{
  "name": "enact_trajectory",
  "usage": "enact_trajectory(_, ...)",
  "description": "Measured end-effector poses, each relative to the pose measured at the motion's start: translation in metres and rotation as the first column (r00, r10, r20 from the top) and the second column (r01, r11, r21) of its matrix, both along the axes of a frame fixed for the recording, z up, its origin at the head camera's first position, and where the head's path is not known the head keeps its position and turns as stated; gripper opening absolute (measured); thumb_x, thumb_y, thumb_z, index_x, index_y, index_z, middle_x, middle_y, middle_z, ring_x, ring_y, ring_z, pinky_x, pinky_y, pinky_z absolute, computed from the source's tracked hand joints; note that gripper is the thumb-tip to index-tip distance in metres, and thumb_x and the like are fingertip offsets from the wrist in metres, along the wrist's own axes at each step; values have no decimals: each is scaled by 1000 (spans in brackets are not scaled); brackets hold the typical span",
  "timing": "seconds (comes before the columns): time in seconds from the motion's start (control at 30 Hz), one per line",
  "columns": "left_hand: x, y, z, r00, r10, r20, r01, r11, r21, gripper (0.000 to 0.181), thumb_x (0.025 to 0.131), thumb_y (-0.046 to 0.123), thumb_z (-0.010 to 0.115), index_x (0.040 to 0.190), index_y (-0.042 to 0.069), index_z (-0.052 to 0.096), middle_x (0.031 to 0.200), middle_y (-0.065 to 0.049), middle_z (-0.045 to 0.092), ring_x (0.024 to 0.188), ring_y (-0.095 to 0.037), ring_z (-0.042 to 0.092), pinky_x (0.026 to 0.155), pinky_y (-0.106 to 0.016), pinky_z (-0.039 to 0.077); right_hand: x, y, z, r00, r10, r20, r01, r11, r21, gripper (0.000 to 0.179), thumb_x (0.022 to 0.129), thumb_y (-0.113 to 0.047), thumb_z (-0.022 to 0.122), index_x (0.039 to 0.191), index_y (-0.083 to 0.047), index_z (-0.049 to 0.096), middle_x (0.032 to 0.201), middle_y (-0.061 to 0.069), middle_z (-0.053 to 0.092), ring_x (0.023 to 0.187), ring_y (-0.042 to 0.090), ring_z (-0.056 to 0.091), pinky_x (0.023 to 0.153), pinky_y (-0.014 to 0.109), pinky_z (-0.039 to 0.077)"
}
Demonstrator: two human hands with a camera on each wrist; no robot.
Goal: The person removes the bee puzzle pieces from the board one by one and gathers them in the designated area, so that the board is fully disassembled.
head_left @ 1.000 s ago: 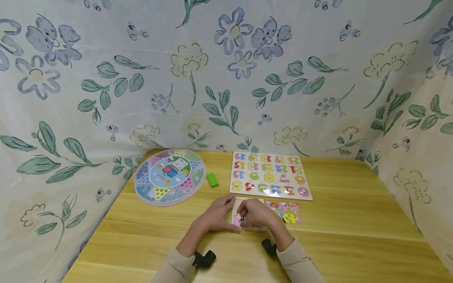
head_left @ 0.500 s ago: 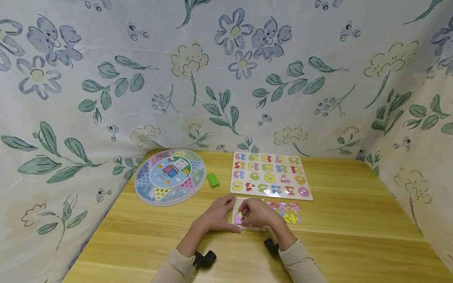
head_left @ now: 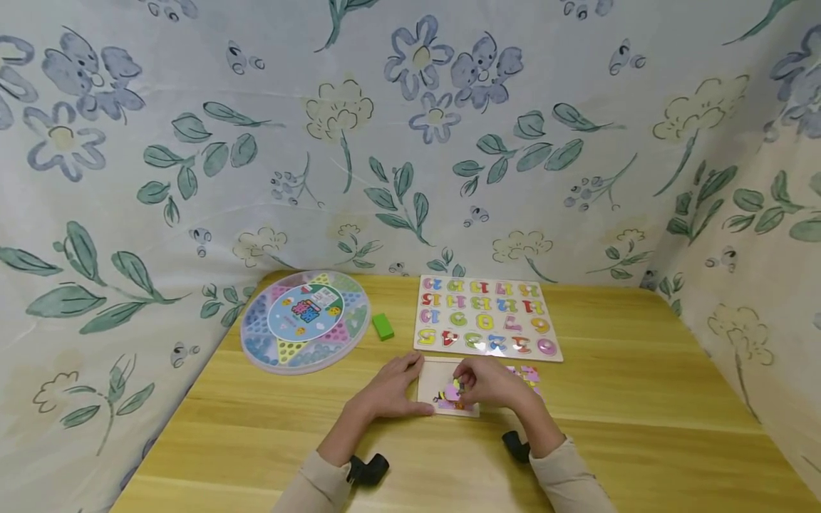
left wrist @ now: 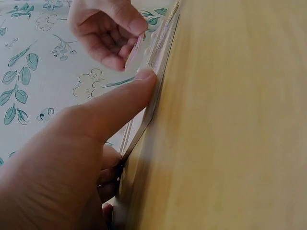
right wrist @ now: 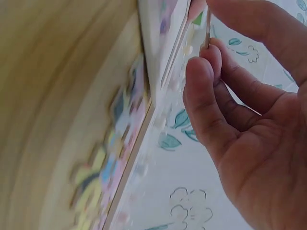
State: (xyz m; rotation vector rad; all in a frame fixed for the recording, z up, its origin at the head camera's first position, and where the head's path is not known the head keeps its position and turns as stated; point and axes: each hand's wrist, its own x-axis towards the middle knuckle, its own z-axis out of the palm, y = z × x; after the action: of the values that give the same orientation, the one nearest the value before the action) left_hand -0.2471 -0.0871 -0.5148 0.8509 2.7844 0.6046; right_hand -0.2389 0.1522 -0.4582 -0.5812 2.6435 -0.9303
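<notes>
A small wooden jigsaw tray (head_left: 433, 372) lies on the table, with printed pieces (head_left: 449, 408) along its near side and bare wood at its upper left. My left hand (head_left: 388, 390) holds the tray's near left corner, its thumb (left wrist: 122, 103) on the near edge and its fingers by the left side. Above the tray's right part, my right hand (head_left: 495, 385) pinches a thin pinkish puzzle piece (left wrist: 135, 51) between thumb and fingers, raised off the tray. Loose puzzle pieces (head_left: 531, 374) lie right of the tray, partly hidden by the right hand.
A number puzzle board (head_left: 487, 313) lies behind the tray. A round Chinese checkers board (head_left: 306, 320) stands at the back left, with a green block (head_left: 383, 326) beside it. Floral cloth (head_left: 410, 142) hangs behind the wooden table (head_left: 641, 399).
My right hand has moved right and lifted, with the puzzle piece in its fingers, uncovering more of the tray. My left hand has stayed at the tray's corner.
</notes>
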Motion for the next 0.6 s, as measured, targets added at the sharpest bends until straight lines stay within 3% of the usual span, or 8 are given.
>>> enact_trajectory(0.17,-1,0,-1,1000,9,24,-9,1000,14,101,82,67,62,155,9,22,164,-6,19,151,-28,18,122,-45,20,7,21,4,999,-18,-29,18,1000,22,31,69,-5,84,95,-3,66,80,1,60,74,12,52,64,21,45)
enact_trajectory(0.4,-3,0,-2,999,25,34,-26,998,54,103,80,65,66,155,9,23,163,-6,21,150,-28,21,121,-45,23,18,41,5,998,-56,6,56,998,28,30,70,-2,83,94,-3,65,81,3,59,77,16,52,64,22,46)
enact_trajectory(0.6,-2,0,-3,998,41,44,-45,995,94,104,77,64,70,154,7,27,162,-6,23,149,-28,22,120,-47,25,23,53,-5,999,24,-37,-24,1000,13,30,68,-1,81,94,-4,66,82,-1,60,75,10,53,64,19,47)
